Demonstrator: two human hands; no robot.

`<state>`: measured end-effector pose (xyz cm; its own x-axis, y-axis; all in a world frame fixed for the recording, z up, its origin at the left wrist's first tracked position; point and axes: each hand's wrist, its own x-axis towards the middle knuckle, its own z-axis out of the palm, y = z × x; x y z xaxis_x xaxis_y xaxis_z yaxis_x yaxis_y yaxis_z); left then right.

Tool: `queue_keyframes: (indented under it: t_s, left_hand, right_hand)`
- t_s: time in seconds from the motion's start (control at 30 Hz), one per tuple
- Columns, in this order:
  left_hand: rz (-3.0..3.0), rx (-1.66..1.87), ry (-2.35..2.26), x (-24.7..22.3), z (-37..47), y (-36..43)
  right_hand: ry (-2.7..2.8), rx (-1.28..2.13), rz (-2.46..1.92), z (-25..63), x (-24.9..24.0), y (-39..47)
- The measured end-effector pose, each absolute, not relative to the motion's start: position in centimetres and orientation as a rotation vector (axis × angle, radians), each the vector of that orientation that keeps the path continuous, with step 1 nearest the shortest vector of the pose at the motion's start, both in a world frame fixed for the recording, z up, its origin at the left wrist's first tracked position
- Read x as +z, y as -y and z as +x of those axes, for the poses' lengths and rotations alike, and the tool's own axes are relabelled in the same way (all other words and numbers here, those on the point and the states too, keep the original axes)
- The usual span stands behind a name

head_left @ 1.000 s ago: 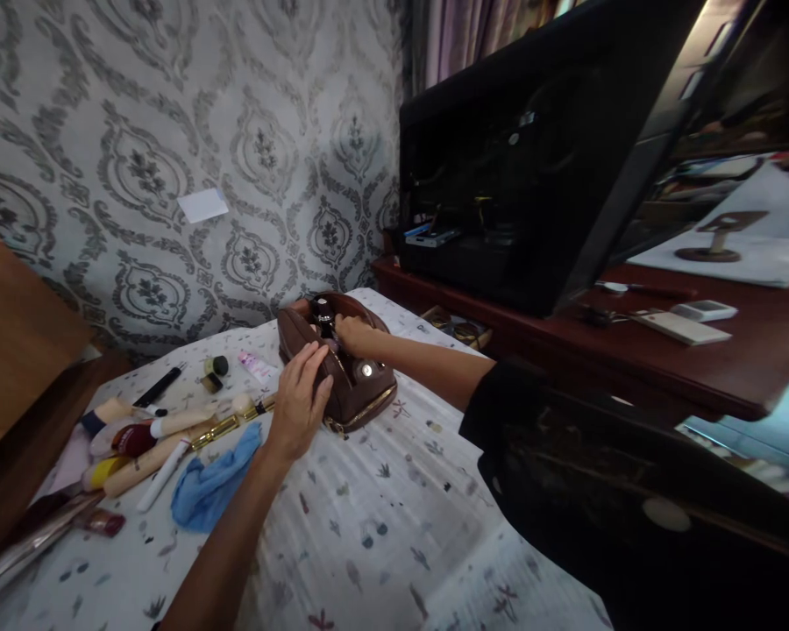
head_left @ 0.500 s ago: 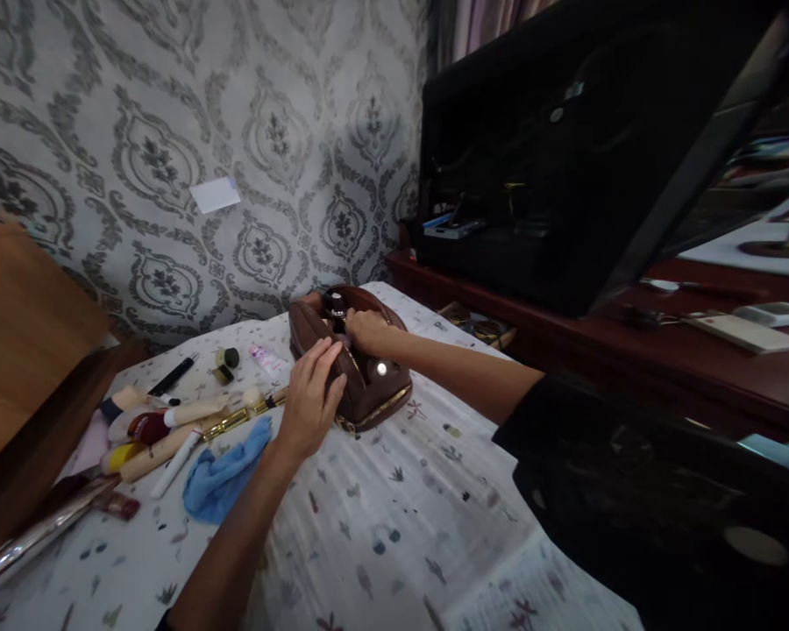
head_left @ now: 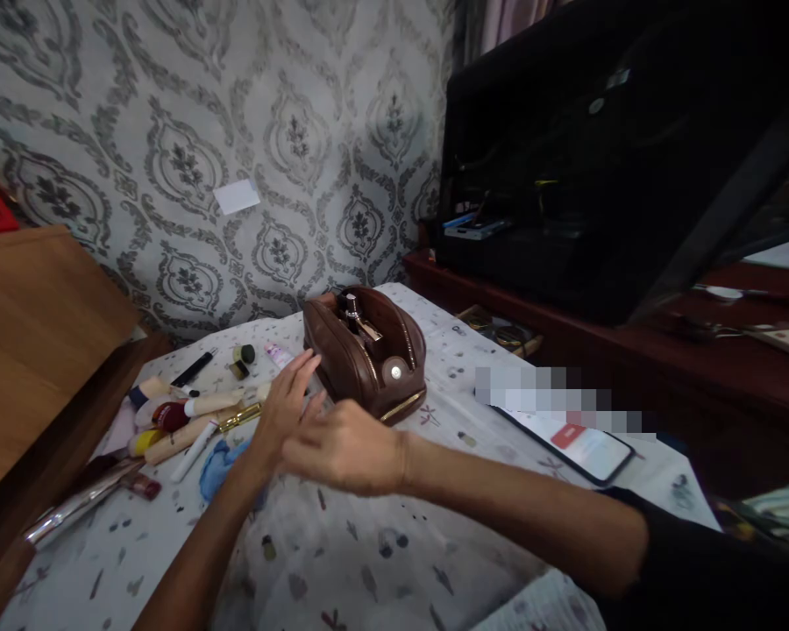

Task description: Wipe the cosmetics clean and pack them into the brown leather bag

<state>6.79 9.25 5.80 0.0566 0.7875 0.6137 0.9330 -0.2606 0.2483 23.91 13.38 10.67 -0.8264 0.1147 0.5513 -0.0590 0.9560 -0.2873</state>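
Left hand (head_left: 284, 405): fingers extended, unclenched; contact with bag unclear. Right hand (head_left: 345, 449): curled, before bag; cannot tell whether it grips anything. Brown bag (head_left: 342, 359): near far edge of table (head_left: 316, 552); long axis far-left to near-right, mouth upward, gaping; smooth, leather-like, rounded; gold zip (head_left: 402, 407), round metallic snap (head_left: 395, 373).

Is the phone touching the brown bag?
Apart. The head view shows it plainly: a wide strip of patterned cloth lies between the phone and the brown bag.
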Motion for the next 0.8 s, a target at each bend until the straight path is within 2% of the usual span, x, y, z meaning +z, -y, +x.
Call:
queue_keyframes:
  t_s: [0.07, 0.13, 0.27, 0.4, 0.53, 0.7, 0.8]
  left_hand:
    - [-2.042, -0.717, 1.851, 5.4, 5.3, -7.2]
    - [-1.944, -0.463, 1.957, 4.9, 3.9, -4.7]
    - [-1.918, -0.193, 2.121, 3.2, 1.5, -0.1]
    - [-1.894, -0.197, 2.279, 1.0, 0.2, 2.4]
    - [-1.869, -0.441, 2.277, 0.3, 0.0, 2.6]
    - [-1.683, -0.521, 2.289, 2.6, 0.6, 1.6]
    - [-1.585, -0.484, 2.3, 4.4, 0.3, 0.3]
  right_hand:
    - [2.636, 0.114, 0.231, 23.6, 8.4, -12.0]
    - [2.704, 0.017, 0.283, 23.0, 6.7, -11.4]
    - [2.837, 0.162, 0.227, 21.5, 5.4, -10.7]
    - [2.81, 0.553, 0.094, 19.5, 4.5, -9.9]
    - [2.588, 1.061, -0.108, 18.0, 2.6, -9.8]
    - [2.221, 1.61, -0.261, 17.7, 0.4, -10.4]
    - [2.073, 1.785, -0.34, 17.7, 0.0, -10.6]
